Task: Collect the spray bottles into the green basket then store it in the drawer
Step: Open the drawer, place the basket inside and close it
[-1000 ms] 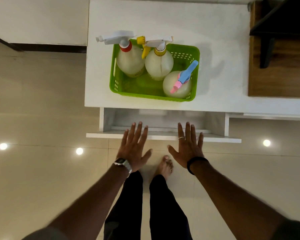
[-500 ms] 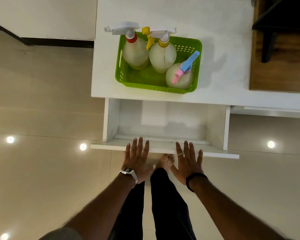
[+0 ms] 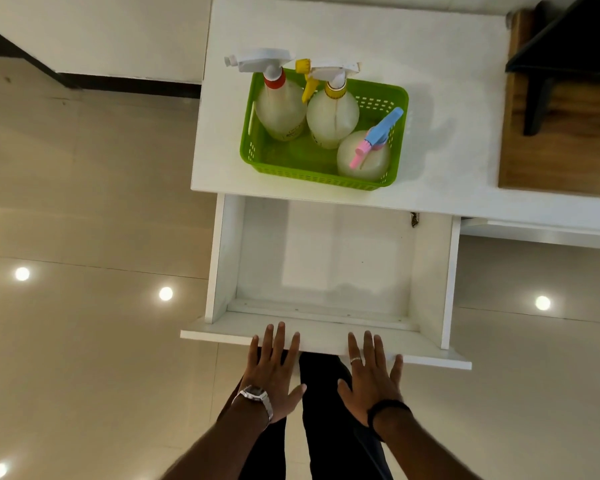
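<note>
A green basket (image 3: pixel 293 169) stands on the white cabinet top (image 3: pixel 430 81) and holds three pale spray bottles: one with a red collar (image 3: pixel 279 109), one with a yellow collar (image 3: pixel 331 116), one with a blue and pink trigger (image 3: pixel 362 161). Below it the white drawer (image 3: pixel 326 258) is pulled far out and holds nothing. My left hand (image 3: pixel 274 368) and my right hand (image 3: pixel 371 372) lie flat with fingers spread, fingertips on the drawer's front panel (image 3: pixel 437 360). Neither hand holds anything.
A wooden surface (image 3: pixel 561 147) with a black frame lies at the right of the cabinet top. The glossy tiled floor (image 3: pixel 84 341) reflects ceiling lights. My dark-trousered legs stand just under the drawer front.
The drawer has slid much farther out toward me, with both hands moving back along with its front panel. The basket and bottles have not moved.
</note>
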